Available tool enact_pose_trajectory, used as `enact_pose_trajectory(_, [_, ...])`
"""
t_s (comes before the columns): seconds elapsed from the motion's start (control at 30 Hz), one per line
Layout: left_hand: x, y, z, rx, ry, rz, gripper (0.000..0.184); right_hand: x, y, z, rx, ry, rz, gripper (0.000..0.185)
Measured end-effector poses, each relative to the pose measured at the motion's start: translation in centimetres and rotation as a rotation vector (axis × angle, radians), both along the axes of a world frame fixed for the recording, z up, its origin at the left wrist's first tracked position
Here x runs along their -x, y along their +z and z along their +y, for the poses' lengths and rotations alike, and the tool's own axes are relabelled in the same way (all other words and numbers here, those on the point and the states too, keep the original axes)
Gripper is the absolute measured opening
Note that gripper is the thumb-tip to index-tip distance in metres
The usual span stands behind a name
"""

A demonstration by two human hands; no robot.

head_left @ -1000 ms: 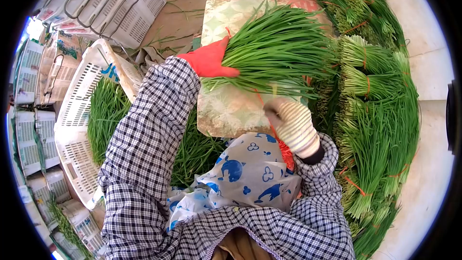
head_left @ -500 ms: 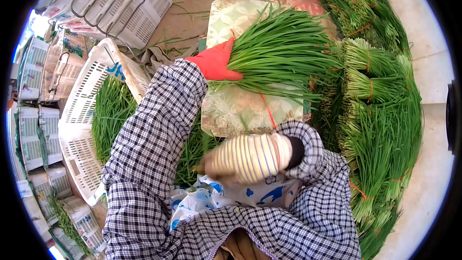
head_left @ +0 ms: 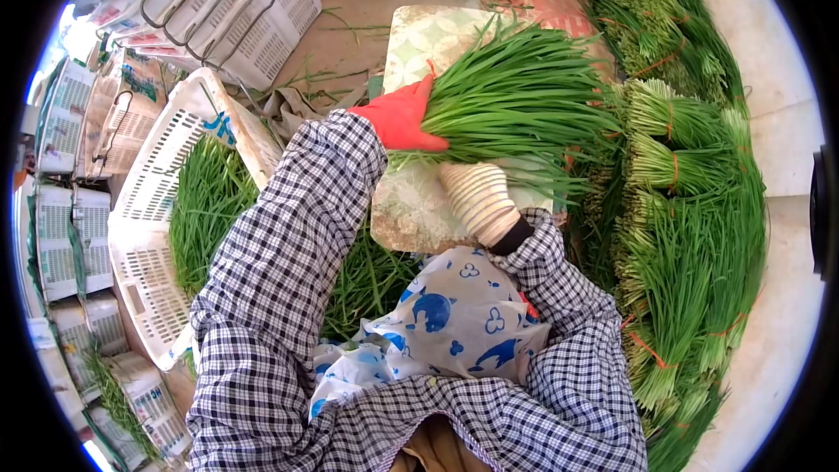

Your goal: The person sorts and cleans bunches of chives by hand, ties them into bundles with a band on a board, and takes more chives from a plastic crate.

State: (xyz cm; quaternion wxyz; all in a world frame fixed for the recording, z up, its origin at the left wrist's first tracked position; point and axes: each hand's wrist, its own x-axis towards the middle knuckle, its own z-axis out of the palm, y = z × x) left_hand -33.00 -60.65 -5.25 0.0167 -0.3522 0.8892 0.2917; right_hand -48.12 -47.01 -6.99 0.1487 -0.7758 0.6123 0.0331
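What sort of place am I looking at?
Probably a vegetable bundling area: banded bunches of leafy stalks piled on the right, white slotted crates on the left, and a red-gloved left hand steadying more greens on a board.

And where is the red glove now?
In the head view, the red glove is left of centre, touching the green bunch over the patterned board.

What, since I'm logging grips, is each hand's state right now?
Left hand: holding the green bunch.
Right hand: at the bunch's near edge; open or closed cannot be told.
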Motion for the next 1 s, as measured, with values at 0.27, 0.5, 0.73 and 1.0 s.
enact_pose_trajectory(0.27, [0.0, -0.3, -0.1, 0.008, 0.021, 0.003, 0.115, -3.3, 9.9, 2.4, -0.372, 0.739, -0.571, 0.047])
enact_pose_trajectory(0.5, [-0.3, -1.1, 2.4, 0.202, -0.009, 0.127, 0.128, 2.7, 2.7, -1.6, 0.607, 0.162, 0.082, 0.103])
enact_pose_trajectory(0.73, [0.3, -0.6, 3.3, 0.27, 0.107, 0.03, 0.109, 4.8, 4.1, -8.1, 0.531, 0.313, 0.25, 0.109])
enact_pose_trajectory(1.0, [1.0, -0.2, 4.7, 0.428, 0.222, 0.057, 0.112, 5.9, 2.1, -8.8, 0.374, 0.324, -0.082, 0.108])
